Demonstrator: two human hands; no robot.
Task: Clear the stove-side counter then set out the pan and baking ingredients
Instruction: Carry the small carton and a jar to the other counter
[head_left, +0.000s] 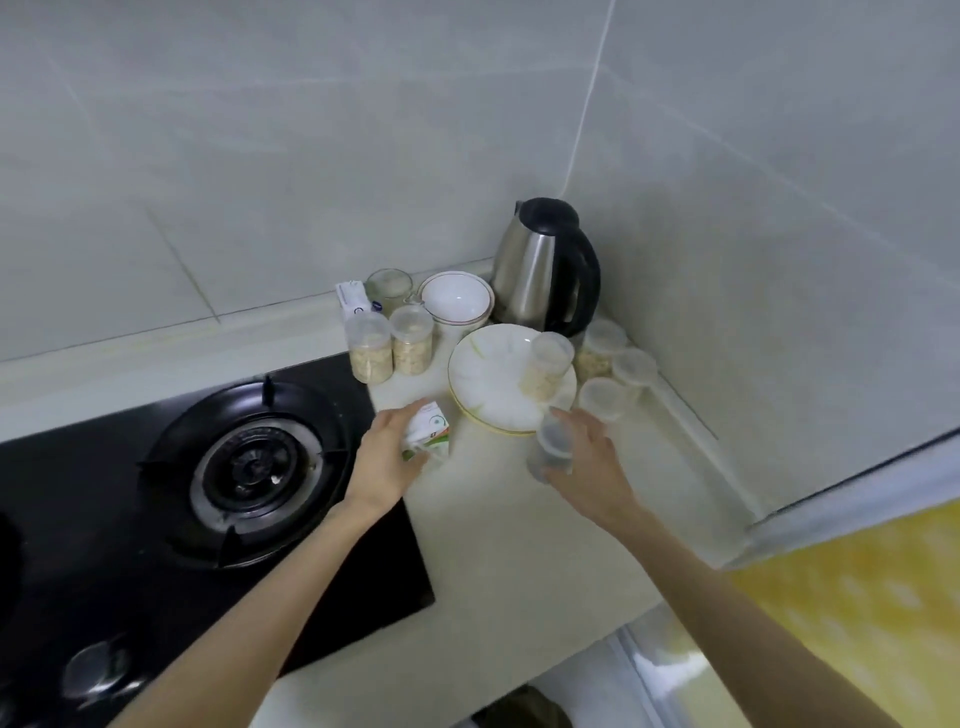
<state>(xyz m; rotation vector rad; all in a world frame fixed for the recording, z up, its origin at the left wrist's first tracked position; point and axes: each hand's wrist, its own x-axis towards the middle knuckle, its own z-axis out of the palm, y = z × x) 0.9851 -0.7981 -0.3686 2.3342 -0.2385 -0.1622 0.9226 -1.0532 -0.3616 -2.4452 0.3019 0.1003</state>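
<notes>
My left hand (387, 457) grips a small white carton with green print (428, 431) standing on the pale counter (493, 519) beside the stove. My right hand (582, 462) holds a clear plastic cup with a dark bottom (550, 447), blurred, just above the counter near the front edge of the stacked white plates (488, 384). A lidded jar of pale grain (548, 364) stands on the plates. Two similar jars (371, 348) (412, 338) stand behind the carton.
A steel kettle (540, 265) fills the corner, with white bowls (456, 299), a glass jar (389, 285) and a white box (352, 297) along the wall. Several clear tubs (605, 397) line the right wall. The black gas burner (249, 467) lies to the left.
</notes>
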